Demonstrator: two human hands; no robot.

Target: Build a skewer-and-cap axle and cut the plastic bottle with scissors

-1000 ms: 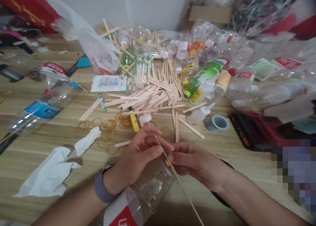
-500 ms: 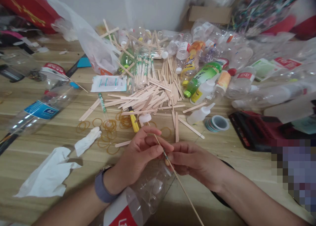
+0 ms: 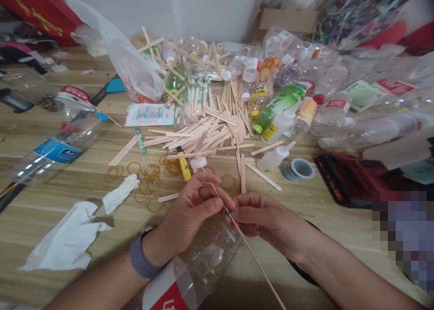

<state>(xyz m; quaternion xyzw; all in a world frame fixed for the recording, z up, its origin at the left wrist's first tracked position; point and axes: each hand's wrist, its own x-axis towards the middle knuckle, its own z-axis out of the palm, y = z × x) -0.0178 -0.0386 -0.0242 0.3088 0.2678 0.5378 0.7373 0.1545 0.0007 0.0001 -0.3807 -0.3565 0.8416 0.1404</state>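
My left hand is closed in a pinch on a thin wooden skewer, which slants down toward the lower right. A dark green thread is wound round the skewer just below my left thumb. At that winding, my right hand has its fingers pinched together, seemingly on the thread; its fingertips are partly hidden. Below my hands lies a clear plastic bottle with a red and white label, its neck toward my right hand. A white bottle cap rests beyond my left fingers.
Flat wooden sticks lie heaped ahead, with rubber bands to their left. A spool and a small dropper bottle stand at right. Many plastic bottles crowd the back right. Crumpled tissue lies at left.
My right fingers have shifted slightly at the winding. The skewer's near end has swung a little to the right. My left hand stays almost in place.
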